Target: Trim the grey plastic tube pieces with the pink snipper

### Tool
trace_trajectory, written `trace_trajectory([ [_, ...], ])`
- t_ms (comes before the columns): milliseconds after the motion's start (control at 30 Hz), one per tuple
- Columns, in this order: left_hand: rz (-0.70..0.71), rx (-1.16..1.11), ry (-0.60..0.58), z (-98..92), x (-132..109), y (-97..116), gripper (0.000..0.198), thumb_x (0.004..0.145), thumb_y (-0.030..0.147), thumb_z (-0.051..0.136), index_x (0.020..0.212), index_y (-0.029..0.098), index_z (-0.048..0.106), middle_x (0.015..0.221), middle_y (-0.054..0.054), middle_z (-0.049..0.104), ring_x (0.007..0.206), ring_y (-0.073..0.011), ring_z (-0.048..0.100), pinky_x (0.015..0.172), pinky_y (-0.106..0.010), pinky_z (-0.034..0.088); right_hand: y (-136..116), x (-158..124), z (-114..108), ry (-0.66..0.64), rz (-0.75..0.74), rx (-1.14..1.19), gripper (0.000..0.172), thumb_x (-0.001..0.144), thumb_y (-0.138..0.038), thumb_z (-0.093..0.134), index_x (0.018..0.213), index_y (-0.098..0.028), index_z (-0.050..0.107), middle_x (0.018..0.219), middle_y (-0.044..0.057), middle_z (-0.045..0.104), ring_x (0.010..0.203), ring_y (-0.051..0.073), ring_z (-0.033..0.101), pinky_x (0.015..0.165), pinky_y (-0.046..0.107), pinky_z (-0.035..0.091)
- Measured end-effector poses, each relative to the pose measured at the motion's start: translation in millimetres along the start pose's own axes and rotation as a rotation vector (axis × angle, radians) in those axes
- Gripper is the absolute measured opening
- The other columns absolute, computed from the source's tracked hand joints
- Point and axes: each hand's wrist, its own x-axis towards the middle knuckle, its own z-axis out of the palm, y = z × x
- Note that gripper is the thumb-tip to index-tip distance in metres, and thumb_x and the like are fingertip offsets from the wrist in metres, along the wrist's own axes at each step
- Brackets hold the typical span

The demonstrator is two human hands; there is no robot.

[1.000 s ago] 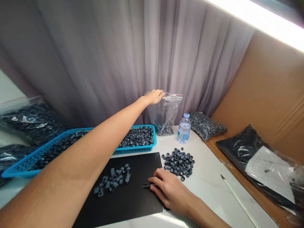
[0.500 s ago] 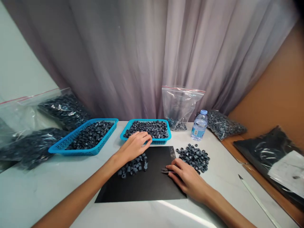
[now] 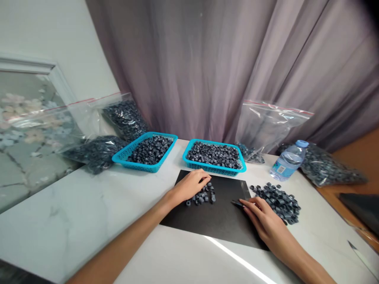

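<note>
My left hand [image 3: 191,184] hovers palm down over the far left part of a black mat [image 3: 213,219]. Its fingers are curled together above a small cluster of dark grey ring-shaped plastic pieces [image 3: 203,197]; the fingertips are partly hidden, and I cannot make out what is in them. At the mat's right side, my right hand [image 3: 262,217] is closed around small dark pliers [image 3: 237,203], whose tips point left. Most of the tool is covered by the fingers. Beside that hand lies a larger pile of similar pieces [image 3: 280,203].
Two blue baskets, the left [image 3: 134,166] and the middle [image 3: 214,169], hold many pieces. Behind stand a clear zip bag [image 3: 263,122] and a water bottle [image 3: 288,159]. Filled bags lie left [image 3: 100,152] and right [image 3: 331,165]. A pale pointed strip [image 3: 363,254] rests at right.
The view has turned left, so everything sits farther right. My left hand has drawn back from the middle basket's front edge to above the cluster. The right hand still grips the pliers.
</note>
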Motion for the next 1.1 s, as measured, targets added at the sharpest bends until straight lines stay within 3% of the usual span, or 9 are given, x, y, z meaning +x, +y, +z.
trace_trajectory([
  [233,-0.049,-0.047,0.068,3.7,0,1,0.013,0.089,0.027,0.069,0.086,0.020,0.079,0.095,-0.007,0.079,0.095,-0.0264,0.071,0.091,-0.035,0.050,-9,-3,7,0.046,0.025,0.015,0.031,0.105,-0.035,0.043,0.125,-0.024,0.063,0.108,0.012,0.062,0.097,0.024,0.065,0.080,0.035,0.057],
  [367,-0.048,-0.161,0.143,0.9,-1,6,0.015,0.094,0.030,0.065,0.097,0.021,0.076,0.098,-0.003,0.080,0.090,-0.0208,0.073,0.085,-0.030,0.053,-11,0,11,0.076,0.036,-0.038,0.032,0.106,-0.036,0.041,0.119,-0.020,0.065,0.103,0.012,0.063,0.093,0.024,0.063,0.080,0.038,0.055],
  [567,0.004,-0.257,0.202,-2.9,-13,23,0.010,0.091,0.025,0.068,0.100,0.021,0.071,0.098,0.000,0.078,0.090,-0.0169,0.072,0.082,-0.025,0.053,-16,33,10,0.015,0.091,-0.303,0.023,0.100,-0.027,0.047,0.103,-0.023,0.070,0.095,0.008,0.067,0.086,0.025,0.066,0.066,0.035,0.051],
  [667,-0.006,-0.309,0.252,-2.3,-20,30,0.009,0.090,0.024,0.070,0.098,0.022,0.071,0.096,0.000,0.077,0.087,-0.0172,0.072,0.078,-0.026,0.053,-19,47,14,0.048,0.089,-0.331,0.023,0.099,-0.023,0.048,0.100,-0.023,0.071,0.093,0.008,0.068,0.086,0.024,0.064,0.062,0.033,0.049],
  [767,-0.034,-0.400,0.255,-0.4,-24,36,0.011,0.088,0.024,0.072,0.098,0.021,0.071,0.095,-0.001,0.078,0.086,-0.0174,0.073,0.079,-0.026,0.055,-18,48,19,0.096,0.072,-0.276,0.025,0.102,-0.028,0.046,0.109,-0.024,0.070,0.095,0.009,0.067,0.089,0.024,0.062,0.062,0.032,0.050],
  [933,-0.070,-0.566,0.198,4.9,-22,39,0.017,0.086,0.028,0.074,0.101,0.019,0.075,0.100,-0.005,0.079,0.094,-0.0207,0.074,0.086,-0.029,0.056,-19,41,15,0.046,0.104,-0.088,0.029,0.103,-0.036,0.048,0.115,-0.022,0.071,0.103,0.011,0.064,0.097,0.026,0.062,0.079,0.039,0.055],
  [1100,-0.140,-0.760,0.152,11.6,-20,43,0.026,0.085,0.028,0.076,0.108,0.016,0.076,0.104,-0.008,0.080,0.100,-0.0239,0.075,0.095,-0.036,0.058,-41,46,3,0.139,0.144,0.238,0.037,0.102,-0.042,0.052,0.131,-0.023,0.063,0.107,0.010,0.063,0.098,0.023,0.064,0.087,0.038,0.055],
])
